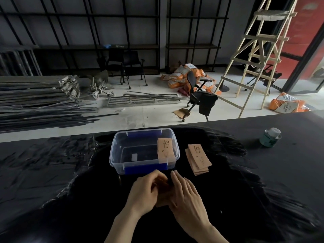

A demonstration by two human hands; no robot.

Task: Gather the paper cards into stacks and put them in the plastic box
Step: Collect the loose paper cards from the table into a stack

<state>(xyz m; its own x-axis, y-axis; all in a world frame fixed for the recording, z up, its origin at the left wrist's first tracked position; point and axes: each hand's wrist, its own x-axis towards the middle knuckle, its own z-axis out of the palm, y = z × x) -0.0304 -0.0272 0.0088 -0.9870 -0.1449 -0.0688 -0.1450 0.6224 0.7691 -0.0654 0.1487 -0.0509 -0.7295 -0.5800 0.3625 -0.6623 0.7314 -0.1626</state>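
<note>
A clear plastic box (pixel 115 151) with blue handles stands on the black table in front of me. One stack of brown paper cards (pixel 165 150) leans inside it against the right wall. A loose, fanned pile of brown cards (pixel 198 159) lies on the table just right of the box. My left hand (pixel 145 193) and my right hand (pixel 185 193) are pressed together near the box's front edge, holding a small stack of cards (pixel 162 197) between them. Most of that stack is hidden by my fingers.
A green can with a white lid (pixel 270 137) stands at the right of the table. The table's far edge runs behind the box. Beyond it are an office chair (pixel 198 95), a wooden ladder (pixel 257 55), metal bars and orange sacks on the floor.
</note>
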